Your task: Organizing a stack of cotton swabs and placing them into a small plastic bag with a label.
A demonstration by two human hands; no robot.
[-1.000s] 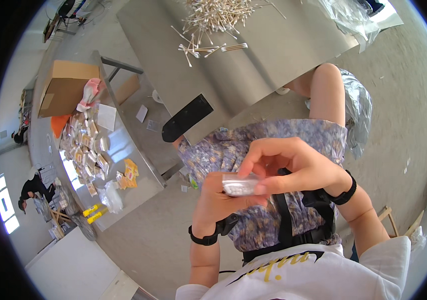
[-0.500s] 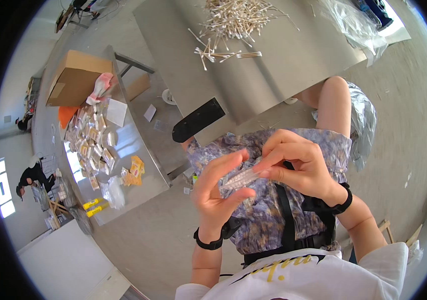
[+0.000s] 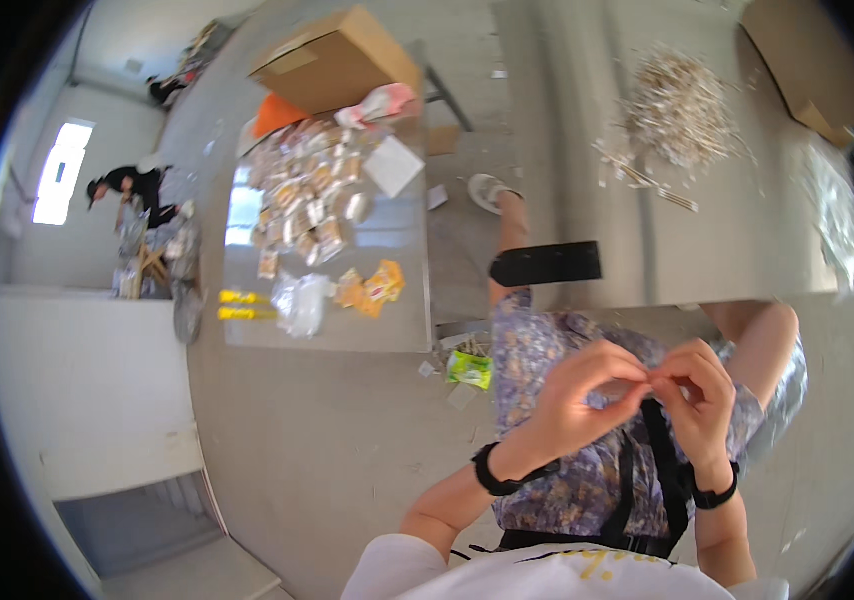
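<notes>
Over my lap, my left hand (image 3: 585,395) and my right hand (image 3: 699,400) meet fingertip to fingertip, thumbs and forefingers closed in a pinch. Whatever lies between the fingers is hidden; the clear packet seen earlier does not show. Beyond my knees stands a metal table (image 3: 572,170) bearing a heap of loose cotton swabs (image 3: 682,110), with a few swabs strayed toward its near side. A black flap (image 3: 547,265) juts from that table's near left corner, just ahead of my left hand.
To the left, another table (image 3: 387,325) carries many small filled packets (image 3: 312,190), orange packets (image 3: 382,285), yellow tubes (image 3: 244,313) and a cardboard box (image 3: 342,60). A green packet (image 3: 469,370) lies on the floor. Clear plastic (image 3: 837,210) sits at right. Someone in black (image 3: 142,190) is far left.
My view has swung to the left. My hands, earlier around a clear packet with white ribs, now touch at the fingertips, and the packet has dropped out of sight.
</notes>
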